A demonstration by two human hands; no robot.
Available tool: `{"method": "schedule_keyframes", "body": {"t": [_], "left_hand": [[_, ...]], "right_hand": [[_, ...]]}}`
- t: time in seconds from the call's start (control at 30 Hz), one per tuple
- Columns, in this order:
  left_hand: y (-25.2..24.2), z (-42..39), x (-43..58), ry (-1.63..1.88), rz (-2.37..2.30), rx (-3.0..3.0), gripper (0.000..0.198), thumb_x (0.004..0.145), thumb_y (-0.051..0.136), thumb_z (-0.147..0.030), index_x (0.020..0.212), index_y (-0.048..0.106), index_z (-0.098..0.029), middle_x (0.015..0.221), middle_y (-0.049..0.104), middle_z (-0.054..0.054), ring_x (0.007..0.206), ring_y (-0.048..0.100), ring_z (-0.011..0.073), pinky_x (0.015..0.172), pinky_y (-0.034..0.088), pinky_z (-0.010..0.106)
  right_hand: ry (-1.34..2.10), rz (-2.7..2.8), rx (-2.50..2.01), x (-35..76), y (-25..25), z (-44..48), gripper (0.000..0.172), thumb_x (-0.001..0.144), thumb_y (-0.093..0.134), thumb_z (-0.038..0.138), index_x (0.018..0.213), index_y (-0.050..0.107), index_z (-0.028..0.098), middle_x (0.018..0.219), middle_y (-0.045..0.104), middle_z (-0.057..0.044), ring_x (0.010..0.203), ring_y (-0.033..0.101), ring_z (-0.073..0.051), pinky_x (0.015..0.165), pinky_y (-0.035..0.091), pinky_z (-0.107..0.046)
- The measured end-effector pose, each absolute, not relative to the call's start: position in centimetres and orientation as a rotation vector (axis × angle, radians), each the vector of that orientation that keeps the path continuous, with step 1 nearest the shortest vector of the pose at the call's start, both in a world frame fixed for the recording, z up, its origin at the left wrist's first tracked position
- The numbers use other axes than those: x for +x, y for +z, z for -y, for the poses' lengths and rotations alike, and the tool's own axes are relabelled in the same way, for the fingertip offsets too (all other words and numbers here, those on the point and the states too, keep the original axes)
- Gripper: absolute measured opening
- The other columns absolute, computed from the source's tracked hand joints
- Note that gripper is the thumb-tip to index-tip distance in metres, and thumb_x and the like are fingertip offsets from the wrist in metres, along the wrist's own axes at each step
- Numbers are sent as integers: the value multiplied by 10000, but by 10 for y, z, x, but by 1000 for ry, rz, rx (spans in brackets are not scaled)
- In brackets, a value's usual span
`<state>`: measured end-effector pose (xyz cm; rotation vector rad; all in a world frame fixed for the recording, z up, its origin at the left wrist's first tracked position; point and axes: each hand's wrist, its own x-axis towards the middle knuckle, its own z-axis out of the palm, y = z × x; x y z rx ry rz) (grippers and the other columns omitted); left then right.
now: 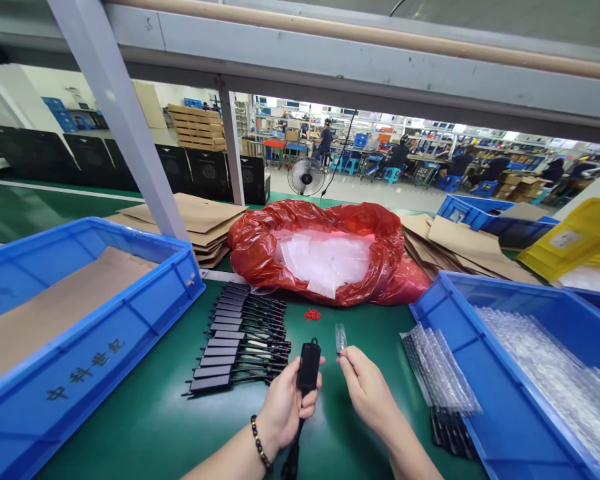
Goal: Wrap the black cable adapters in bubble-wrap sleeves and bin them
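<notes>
My left hand (pixel 286 407) is closed around a black power adapter (pixel 309 367), a slim box with a small loop at its top end. Its cable (pixel 293 453) hangs down past my wrist. To the right, my right hand (pixel 366 383) pinches the lower end of a small transparent plastic sleeve (pixel 341 335); a dark bit shows at the fingertips, too small to name. The two hands are apart. Left of them lies a column of similar black adapters (pixel 220 353) with cables pointing right. A small pile of red pieces (pixel 312 315) lies beyond my hands on the green table.
A red plastic bag (pixel 395 267) holding white translucent bags (pixel 325 260) stands at the back. Blue bins (pixel 145 327) (pixel 460 320) flank the table. Bubble-wrapped items (pixel 437 370) lean by the right bin. Cardboard sheets (pixel 210 223) and a metal post (pixel 120 113) stand behind.
</notes>
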<state>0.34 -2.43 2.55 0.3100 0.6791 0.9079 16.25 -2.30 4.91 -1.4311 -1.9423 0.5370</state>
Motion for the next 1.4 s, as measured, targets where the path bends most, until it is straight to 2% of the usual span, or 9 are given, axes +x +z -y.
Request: {"method": "schedule_keyframes", "body": {"t": [0.13,0.2,0.3,0.43,0.6,0.83,1.03,1.23,1.4], "left_hand": [[24,29,4,944,-681,409,292,648,664,-293,868,528,-157,575,415,-51,433,382,54,374,167,170],[24,31,6,959,-721,459,306,628,689,-271,852,502,-181,610,448,-49,448,435,65,374,196,174],[24,33,8,965,-735,485,296,691,647,-374,854,476,-196,742,538,-12,415,431,55,370,188,186],[26,33,10,912,-695,413,368,745,540,-520,803,484,-161,712,555,25,409,377,45,400,185,192],[23,34,11,898,-711,419,400,719,578,-519,850,513,-147,708,539,24,436,385,53,416,186,198],[17,35,12,904,-689,458,351,777,523,-488,897,514,-158,724,522,20,448,390,55,427,185,201],[19,36,11,906,-688,472,379,766,534,-500,924,513,-157,727,517,19,451,389,54,429,185,202],[23,37,12,900,-689,475,391,748,556,-508,916,514,-158,712,515,13,445,382,49,425,182,199],[22,35,12,916,-703,453,378,746,562,-503,875,511,-151,689,509,9,443,373,48,420,175,193]], "right_hand": [[502,1922,-1405,164,49,23,255,923,282,292,755,455,208,693,517,2,629,509,-122,570,382,-216],[453,1926,-1422,164,48,23,263,923,292,291,726,446,207,658,506,10,598,498,-115,549,370,-210],[316,1953,-1441,161,46,23,282,919,304,278,680,432,205,614,487,16,550,476,-108,519,350,-210],[144,2014,-1426,156,43,23,297,916,301,251,658,438,199,598,483,12,518,464,-102,504,338,-211],[79,2059,-1415,152,38,22,301,916,295,236,660,448,195,605,493,8,521,471,-100,517,342,-209],[24,2069,-1424,151,35,22,308,917,289,237,655,446,195,600,487,7,511,466,-100,514,340,-214],[242,2038,-1451,151,39,22,308,919,292,262,656,440,198,618,502,8,526,473,-96,514,356,-199],[565,1944,-1473,150,44,20,360,911,308,347,589,370,197,551,432,35,508,421,-94,499,331,-200],[805,1897,-1290,156,54,21,426,895,309,415,535,353,192,492,390,45,464,373,-83,477,308,-201]]}}
